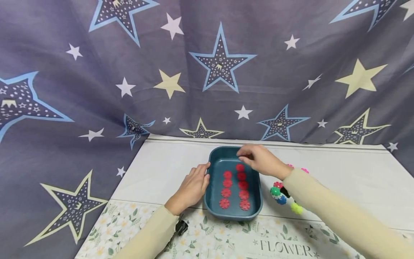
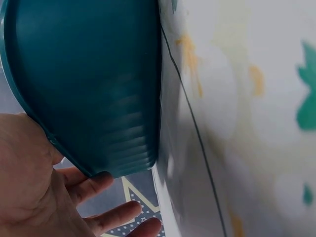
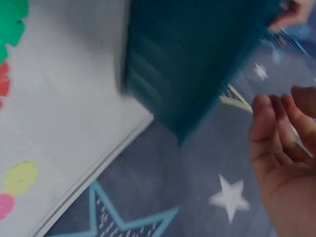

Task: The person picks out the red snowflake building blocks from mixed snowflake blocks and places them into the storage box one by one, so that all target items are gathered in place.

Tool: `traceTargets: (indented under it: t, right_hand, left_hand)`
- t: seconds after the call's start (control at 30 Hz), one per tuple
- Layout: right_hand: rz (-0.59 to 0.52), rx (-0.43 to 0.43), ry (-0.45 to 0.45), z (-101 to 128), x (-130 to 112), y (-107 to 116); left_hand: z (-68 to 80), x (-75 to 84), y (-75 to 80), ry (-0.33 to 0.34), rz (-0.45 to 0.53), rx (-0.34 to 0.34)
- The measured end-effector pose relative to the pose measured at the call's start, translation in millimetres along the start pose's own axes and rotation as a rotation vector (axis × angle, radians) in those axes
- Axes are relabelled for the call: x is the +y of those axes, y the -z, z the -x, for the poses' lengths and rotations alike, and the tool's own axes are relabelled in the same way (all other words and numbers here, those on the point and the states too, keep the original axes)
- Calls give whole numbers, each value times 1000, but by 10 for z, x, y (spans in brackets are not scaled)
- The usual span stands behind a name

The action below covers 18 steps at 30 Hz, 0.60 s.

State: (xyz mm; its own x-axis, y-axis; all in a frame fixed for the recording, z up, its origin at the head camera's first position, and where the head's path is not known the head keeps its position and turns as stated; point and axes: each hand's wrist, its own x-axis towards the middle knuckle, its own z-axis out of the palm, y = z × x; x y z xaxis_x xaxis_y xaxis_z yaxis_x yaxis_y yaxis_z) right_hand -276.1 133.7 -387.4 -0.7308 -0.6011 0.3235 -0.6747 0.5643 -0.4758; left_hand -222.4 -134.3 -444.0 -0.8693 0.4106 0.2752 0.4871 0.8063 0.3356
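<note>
Covering the table (image 1: 339, 172) is a pale cloth, white at the far half and printed with flowers and the word FLOWER along the near edge. Behind and to the left hangs a grey-blue curtain (image 1: 97, 72) patterned with white, yellow and blue stars.

At the middle of the table sits a teal tray (image 1: 211, 194) holding two rows of red flower-shaped discs (image 1: 242, 185). The left hand (image 1: 192, 187) rests against the tray's outer wall at 9 o'clock, its fingers laid fairly straight along the rim; the left wrist view shows them spread loosely by the tray's underside. The right hand (image 1: 260, 160) hovers over the tray's far end at about 1 o'clock, fingers curled downward with tips drawn close; whether they pinch a disc cannot be told, and the right wrist view is blurred.

At 3 o'clock from the tray lies a loose cluster of coloured discs (image 1: 281, 196), green, blue, red, yellow and pink, partly hidden by the right sleeve (image 1: 339, 216).
</note>
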Motion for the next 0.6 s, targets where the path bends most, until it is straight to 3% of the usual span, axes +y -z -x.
traceTargets:
  t: [0.2,0.47,0.6]
  right_hand:
    - [23,24,-65,524,203,164]
    - [-14,-200,-152,1043,581,169]
    - [-50,-229,-149,1123,676,119]
  left_hand:
    - [-7,4,-9,1,11,-2]
    - [-7,3,9,17,25,-12]
    - [-14,2,8,3,22,-7]
